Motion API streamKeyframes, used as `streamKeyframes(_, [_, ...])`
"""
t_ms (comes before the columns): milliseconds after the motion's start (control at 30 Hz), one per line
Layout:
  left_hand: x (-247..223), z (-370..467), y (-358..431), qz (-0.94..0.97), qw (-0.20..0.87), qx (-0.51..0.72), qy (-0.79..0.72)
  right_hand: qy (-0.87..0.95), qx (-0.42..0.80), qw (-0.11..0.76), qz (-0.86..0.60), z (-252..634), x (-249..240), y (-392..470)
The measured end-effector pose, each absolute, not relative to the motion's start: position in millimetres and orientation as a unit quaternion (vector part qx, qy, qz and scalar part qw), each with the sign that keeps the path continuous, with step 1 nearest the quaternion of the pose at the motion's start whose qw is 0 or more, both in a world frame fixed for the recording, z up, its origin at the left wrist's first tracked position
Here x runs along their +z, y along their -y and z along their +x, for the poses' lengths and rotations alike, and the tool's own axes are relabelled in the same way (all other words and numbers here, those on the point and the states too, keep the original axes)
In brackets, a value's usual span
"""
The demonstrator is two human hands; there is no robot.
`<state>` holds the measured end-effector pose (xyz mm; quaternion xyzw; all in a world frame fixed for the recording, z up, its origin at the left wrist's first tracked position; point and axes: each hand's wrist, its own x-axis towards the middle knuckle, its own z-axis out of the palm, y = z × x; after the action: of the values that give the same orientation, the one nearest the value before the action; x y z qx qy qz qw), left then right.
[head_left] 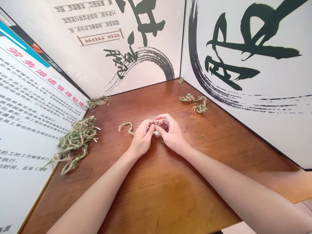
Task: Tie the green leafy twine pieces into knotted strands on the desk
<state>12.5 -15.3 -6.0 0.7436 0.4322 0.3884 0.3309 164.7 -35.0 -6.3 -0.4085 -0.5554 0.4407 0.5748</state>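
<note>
At the left side of the frame stands a flat printed board (29, 130), white and smooth, with red and black characters. Beside it, on the table (170, 195) of brown, glossy wood with visible grain, lies a large pile (79, 139) of twisted strands, beige fibre mixed with green, rough and tangled in shape. Above this pile, a smaller bundle (98, 101) of the same look lies near the foot of the back panel (90, 68), which is pale and bears dark brush writing.

Left of the centre, a curved tail of cord (125, 123) bends like a hook and reaches the left hand (142, 138); whether it joins the piece in the fingers, I cannot tell. The left hand has thumb and finger closed together upon a small green-and-beige strand (156, 124), in the centre of the frame. The right hand (174, 135) pinches the same strand from the other side, its fingers rounded.

Right of the hands, tiny green flakes (201, 136) lie on the wood. Behind them are loose curled strands (200, 106), and a little tuft (180, 80) sits in the corner, beside the right panel (243, 97) with its thick black strokes.
</note>
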Motion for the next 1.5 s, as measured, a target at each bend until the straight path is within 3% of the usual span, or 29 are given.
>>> streamKeyframes(367, [-1, 17, 18, 0.756, 0.287, 0.384, -0.446, 0.503, 0.483, 0.575, -0.428, 170, -9, 30])
streamKeyframes(700, [-2, 18, 15, 0.743, 0.323, 0.363, -0.460, 0.638, 0.281, 0.537, -0.475, 171, -8, 36])
streamKeyframes(1233, [7, 17, 11, 0.663, 0.462, 0.370, -0.458, 0.712, 0.152, 0.487, -0.482, 175, -9, 37])
streamKeyframes(1367, [5, 18, 12, 0.705, 0.403, 0.364, -0.456, 0.700, 0.174, 0.483, -0.497, 174, -9, 37])
streamKeyframes(1500, [1, 20, 18, 0.745, 0.267, 0.358, -0.496, 0.625, 0.291, 0.495, -0.530, 174, -5, 35])
